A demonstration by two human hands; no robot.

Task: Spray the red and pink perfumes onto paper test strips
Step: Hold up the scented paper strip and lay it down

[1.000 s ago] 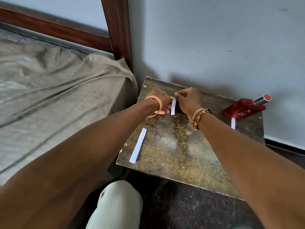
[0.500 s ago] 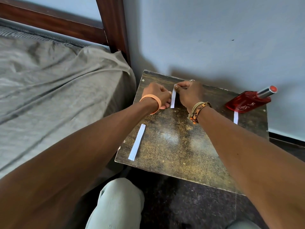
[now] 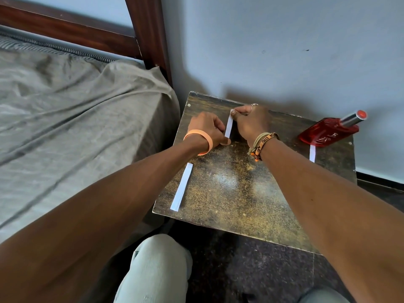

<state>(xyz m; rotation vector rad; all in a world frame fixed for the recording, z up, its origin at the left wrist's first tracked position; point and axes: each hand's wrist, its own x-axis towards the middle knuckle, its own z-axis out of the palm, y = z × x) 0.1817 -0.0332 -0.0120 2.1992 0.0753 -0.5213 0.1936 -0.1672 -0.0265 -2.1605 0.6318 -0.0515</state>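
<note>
Right hand (image 3: 251, 123), centre of frame: thumb and forefinger pinch the top end of a white strip (image 3: 228, 126). The other fingers are curled and one wears a ring (image 3: 254, 104). The strip hangs roughly upright, its lower end just above the table (image 3: 229, 193).

Left hand (image 3: 205, 127), just left of the strip: fingers curled into a loose fist, knuckles up. Can't tell whether they grip anything, since the inside of the fist is hidden.

Orange wristband (image 3: 200, 138) on the left wrist, woven bracelets (image 3: 261, 143) on the right.

Second strip (image 3: 181, 186) lies flat near the table's left edge, lower left of the hands. Red bottle (image 3: 328, 132) lies on its side at the table's right end, cap pointing to upper right, close to the wall (image 3: 284, 51). Third strip (image 3: 312, 153) pokes out from under the bottle.

Bed (image 3: 65, 106) fills the left of frame.
</note>
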